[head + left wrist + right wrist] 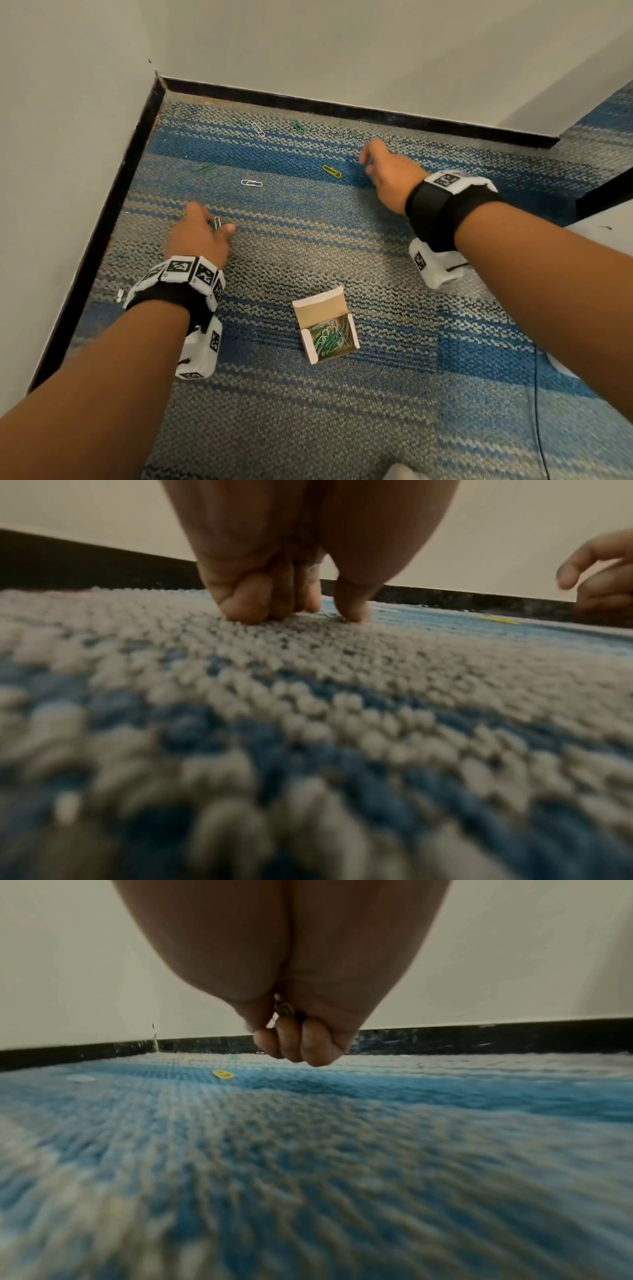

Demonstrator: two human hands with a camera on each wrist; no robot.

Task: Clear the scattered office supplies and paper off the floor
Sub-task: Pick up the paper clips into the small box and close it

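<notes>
Paper clips lie scattered on the striped blue-grey carpet point(308, 240). My left hand point(219, 222) is down on the carpet, thumb and fingertips point(246, 612) pinching a white clip point(217, 222). My right hand point(364, 164) hovers just over the carpet with its fingers point(291, 1042) curled round a yellow clip point(286, 1008) tucked in the fist. Another yellow clip point(331, 171) lies just left of it, also seen as the yellow clip point(222, 1074). Loose white clips point(251, 183) point(258, 129) and green clips point(205, 168) point(298, 126) lie farther off. An open cardboard box point(320, 301) holds several clips.
White walls with a black baseboard point(342, 106) meet in a corner at the far left. A small white scrap point(120, 294) lies by the left baseboard. A thin black cable point(537, 394) runs along the right. A white object point(400, 472) pokes in at the bottom edge.
</notes>
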